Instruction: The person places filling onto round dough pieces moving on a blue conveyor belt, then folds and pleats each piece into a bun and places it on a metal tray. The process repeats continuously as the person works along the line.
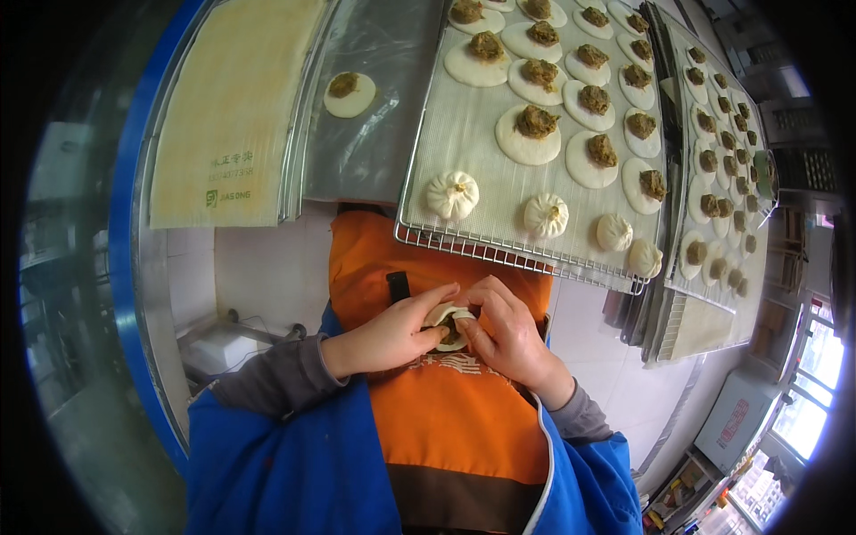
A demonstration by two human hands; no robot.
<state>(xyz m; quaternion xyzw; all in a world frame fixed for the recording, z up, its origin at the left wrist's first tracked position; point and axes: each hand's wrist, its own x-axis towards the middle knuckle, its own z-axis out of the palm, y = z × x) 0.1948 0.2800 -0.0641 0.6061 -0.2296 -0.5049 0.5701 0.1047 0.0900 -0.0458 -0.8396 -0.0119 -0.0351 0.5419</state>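
Note:
In front of my orange apron, a partly gathered filled bun [451, 326] sits between my two hands, some dark filling showing in its opening. My left hand [397, 328] cups it from the left, thumb at the opening. From the right, my right hand [508, 334] pinches the dough edge with thumb and fingers. Just beyond, on a lined wire tray [486, 205], stand several pleated closed buns [453, 195] along the near edge. Behind them lie rows of flat dough rounds [528, 135], each topped with a lump of brown filling [538, 121].
A single filled dough round [349, 94] lies on the grey metal table [357, 160]. Left of it is a stack of yellowish sheets [232, 116]. A second tray of filled rounds [722, 267] stands at the right. Tiled floor [584, 357] shows below the trays.

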